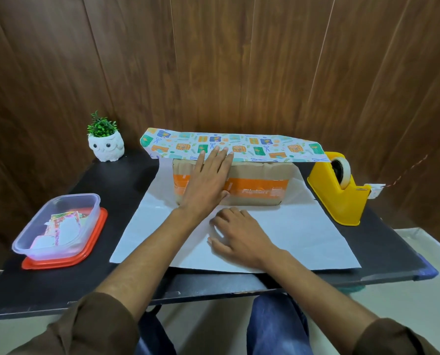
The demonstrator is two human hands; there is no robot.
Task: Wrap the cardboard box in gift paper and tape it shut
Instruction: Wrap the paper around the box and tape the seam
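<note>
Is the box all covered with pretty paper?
No, the gift paper covers only the top edge of the cardboard box; its brown front shows.

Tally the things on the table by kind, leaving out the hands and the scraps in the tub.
Gift paper sheet: 1
Cardboard box: 1
Tape dispenser: 1
Clear plastic tub: 1
Orange lid: 1
Owl pot with plant: 1
Total: 6

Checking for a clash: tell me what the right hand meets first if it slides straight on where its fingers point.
Probably the left forearm, which lies just beyond the fingertips of the right hand, over the gift paper; relative height is unclear.
</note>
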